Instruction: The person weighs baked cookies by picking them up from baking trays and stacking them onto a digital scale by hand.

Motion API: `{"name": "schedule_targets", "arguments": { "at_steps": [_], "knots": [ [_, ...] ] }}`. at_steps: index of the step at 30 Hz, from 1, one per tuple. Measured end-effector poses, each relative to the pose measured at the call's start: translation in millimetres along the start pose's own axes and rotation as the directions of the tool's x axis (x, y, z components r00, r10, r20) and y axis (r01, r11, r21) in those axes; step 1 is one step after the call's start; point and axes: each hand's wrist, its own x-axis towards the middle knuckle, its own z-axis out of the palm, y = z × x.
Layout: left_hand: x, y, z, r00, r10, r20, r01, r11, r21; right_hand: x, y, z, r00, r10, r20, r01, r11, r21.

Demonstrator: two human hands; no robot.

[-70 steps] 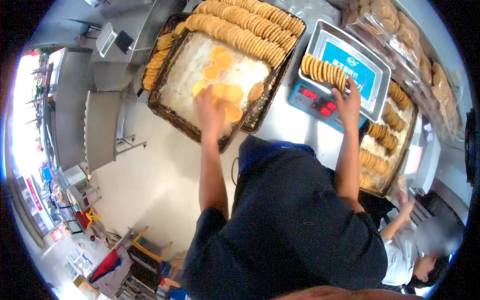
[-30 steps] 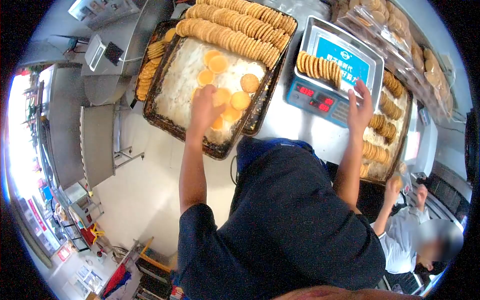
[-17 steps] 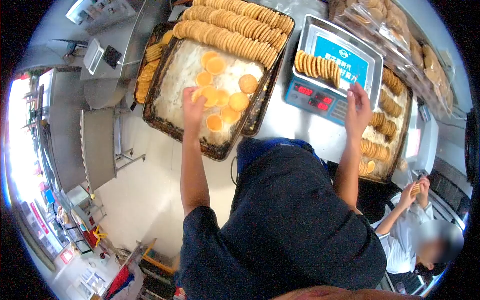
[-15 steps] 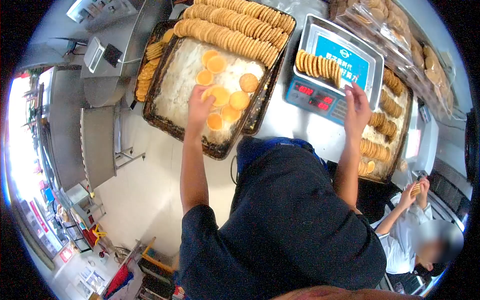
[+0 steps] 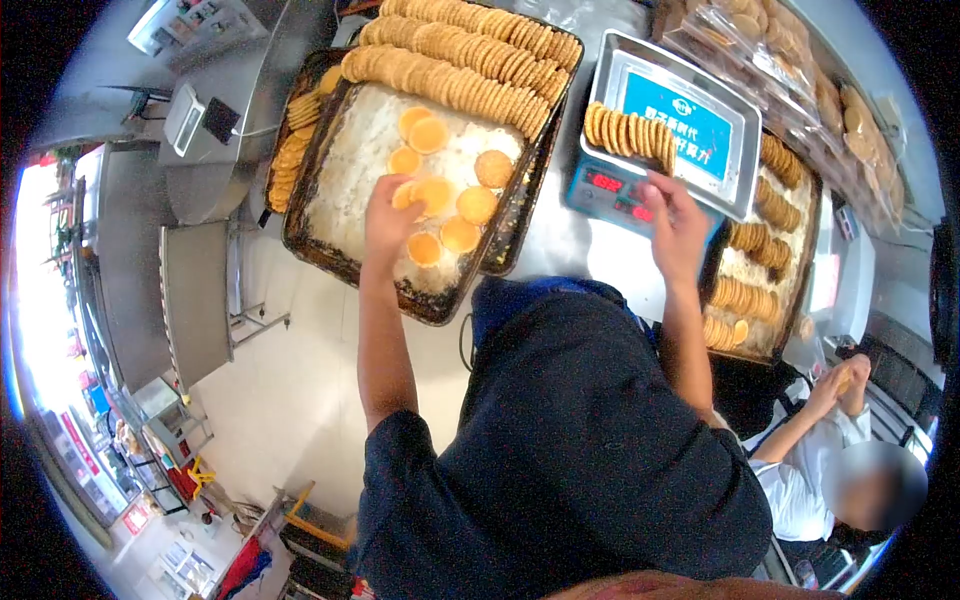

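My left hand (image 5: 388, 222) is over the dark-edged baking tray (image 5: 335, 185), its fingers closed on the edge of a round orange-yellow cookie (image 5: 404, 195). Beside its fingertips lies another cookie (image 5: 434, 195), with several more scattered on the tray. My right hand (image 5: 678, 228) is at the near edge of the metal weighing pan (image 5: 735, 195), thumb and fingers slightly apart, nothing visible between them. A row of cookies (image 5: 628, 132) leans in the pan just beyond its fingertips. The pan rests on a blue scale (image 5: 600, 190) with red digits, partly covered by that hand.
Long rows of cookies (image 5: 450, 85) fill the tray's far side. Another tray (image 5: 765, 335) with cookie rows is at the right, near bagged cookies (image 5: 800, 70). A co-worker (image 5: 815, 460) at lower right holds something small in both hands.
My right hand has shifted left and slightly down along the pan edge, its fingers more curled. My left hand has moved slightly left, with its fingers on a cookie.
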Motion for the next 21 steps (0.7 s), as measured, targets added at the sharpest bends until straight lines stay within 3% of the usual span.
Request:
{"name": "schedule_targets", "arguments": {
  "at_steps": [2,4,6,8,9,11,12,15,16,17,18,20,21],
  "knots": [
    [-9.1,11.5,-3.7,0.995,-0.085,-0.06,0.051,0.9,-0.433,-1.6,1.3,13.1,0.999,0.008,0.035,-0.009,1.0,0.018],
    [-14.8,20.9,0.5,0.994,-0.056,-0.092,-0.002,0.845,-0.535,-0.6,-9.2,36.1,0.974,-0.137,0.182,0.142,0.99,-0.016],
    [-19.9,35.9,12.6,0.992,-0.031,-0.122,-0.054,0.775,-0.63,6.1,-24.0,62.6,0.902,-0.101,0.42,0.098,0.995,0.029],
    [-24.8,57.8,35.7,0.996,-0.042,-0.084,-0.046,0.567,-0.823,9.0,-38.7,95.8,0.826,-0.142,0.546,0.144,0.989,0.039],
    [-25.6,60.8,47.5,0.996,-0.037,-0.084,-0.048,0.562,-0.826,10.9,-41.1,112.3,0.782,-0.146,0.606,0.106,0.989,0.101],
    [-26.5,65.2,69.1,0.992,-0.073,-0.1,-0.023,0.683,-0.73,10.3,-41.3,143.1,0.69,-0.159,0.706,-0.004,0.975,0.224],
    [-29.9,71.0,80.6,0.991,-0.077,-0.113,-0.031,0.678,-0.734,7.0,-54.2,148.5,0.678,-0.076,0.731,-0.124,0.969,0.216],
    [-44.8,87.9,102.9,0.989,-0.076,-0.127,-0.043,0.672,-0.739,-0.9,-52.8,162.2,0.77,-0.133,0.624,0.006,0.98,0.201],
    [-50.3,88.4,105.3,0.991,-0.033,-0.13,-0.074,0.676,-0.733,-2.7,-51.0,157.5,0.819,-0.098,0.566,-0.021,0.98,0.2],
    [-53.5,81.4,104.3,0.989,-0.05,-0.139,-0.07,0.671,-0.738,-0.8,-48.6,152.3,0.803,-0.006,0.596,-0.166,0.958,0.234],
    [-53.3,70.0,102.5,0.979,-0.024,-0.203,-0.106,0.792,-0.601,5.6,-43.8,146.8,0.777,0.082,0.624,-0.305,0.916,0.259],
    [-46.4,43.9,97.0,0.951,0.07,-0.3,-0.153,0.953,-0.263,9.6,-5.8,144.5,0.821,0.068,0.566,-0.306,0.89,0.338],
    [-44.5,33.5,93.6,0.937,0.128,-0.324,-0.16,0.984,-0.073,11.9,-9.8,132.8,0.834,0.114,0.54,-0.38,0.828,0.412]
  ]
}}
